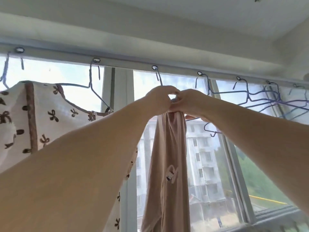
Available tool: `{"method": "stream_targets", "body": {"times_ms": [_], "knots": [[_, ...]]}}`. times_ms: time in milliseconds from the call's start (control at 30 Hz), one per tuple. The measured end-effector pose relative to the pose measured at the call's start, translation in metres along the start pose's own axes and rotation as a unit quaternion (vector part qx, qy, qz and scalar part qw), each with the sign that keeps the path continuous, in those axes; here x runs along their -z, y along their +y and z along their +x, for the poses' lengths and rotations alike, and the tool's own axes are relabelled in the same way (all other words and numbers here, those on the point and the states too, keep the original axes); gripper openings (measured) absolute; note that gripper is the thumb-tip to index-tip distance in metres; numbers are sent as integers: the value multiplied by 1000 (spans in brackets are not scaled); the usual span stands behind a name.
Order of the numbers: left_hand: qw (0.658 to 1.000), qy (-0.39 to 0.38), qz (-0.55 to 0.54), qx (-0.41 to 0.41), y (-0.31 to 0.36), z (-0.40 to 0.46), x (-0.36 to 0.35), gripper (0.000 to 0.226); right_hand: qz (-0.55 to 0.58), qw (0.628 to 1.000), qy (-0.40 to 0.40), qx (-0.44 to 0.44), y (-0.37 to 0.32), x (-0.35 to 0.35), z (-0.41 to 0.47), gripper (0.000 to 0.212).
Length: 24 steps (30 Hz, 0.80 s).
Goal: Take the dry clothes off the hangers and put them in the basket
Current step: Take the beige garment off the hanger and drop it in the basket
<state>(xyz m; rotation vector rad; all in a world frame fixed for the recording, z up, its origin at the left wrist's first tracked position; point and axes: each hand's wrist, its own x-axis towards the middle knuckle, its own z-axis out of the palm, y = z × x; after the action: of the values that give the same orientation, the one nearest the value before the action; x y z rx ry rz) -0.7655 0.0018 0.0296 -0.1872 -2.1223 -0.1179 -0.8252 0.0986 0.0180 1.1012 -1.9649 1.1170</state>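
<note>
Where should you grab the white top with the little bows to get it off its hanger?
Best guess: take the white top at its right shoulder strap, coming from the right. That strap sits at the tip of the blue hanger, just clear of the left hand, so it should slip off there. The left shoulder runs out of view.

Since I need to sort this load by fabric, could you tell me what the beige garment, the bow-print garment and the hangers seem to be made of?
Beige garment: probably thin, matte knit; it hangs in soft, narrow folds.
Bow-print garment: likely light woven cotton, matte; it lies flatter and stiffer.
Hangers: thin bent wire, apparently blue-coated.
</note>
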Motion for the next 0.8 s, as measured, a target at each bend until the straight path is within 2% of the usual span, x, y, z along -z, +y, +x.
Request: {"method": "stream_targets", "body": {"times_ms": [100,167,267,400,567,700,800], "knots": [[995,-35,91,-33,1,5,-10,45,-159,982,77,70,0,0,-18,30],[990,-40,123,-50,-2,7,-12,47,-224,960,132,101,3,1,-31,31],[992,-25,100,-70,-4,6,-12,47,-297,923,201,142,8,-2,-52,8],[995,4,21,-95,-11,8,-14,62,-312,880,286,217,17,-6,-73,18],[988,63,-90,-109,-5,15,-8,41,-317,893,243,210,36,-14,-98,27],[988,42,-127,-75,-11,23,-5,48,-266,944,183,68,48,-18,-95,32],[986,31,-155,-58,-15,19,-7,60,-209,962,176,1,51,-19,-76,28]]}}
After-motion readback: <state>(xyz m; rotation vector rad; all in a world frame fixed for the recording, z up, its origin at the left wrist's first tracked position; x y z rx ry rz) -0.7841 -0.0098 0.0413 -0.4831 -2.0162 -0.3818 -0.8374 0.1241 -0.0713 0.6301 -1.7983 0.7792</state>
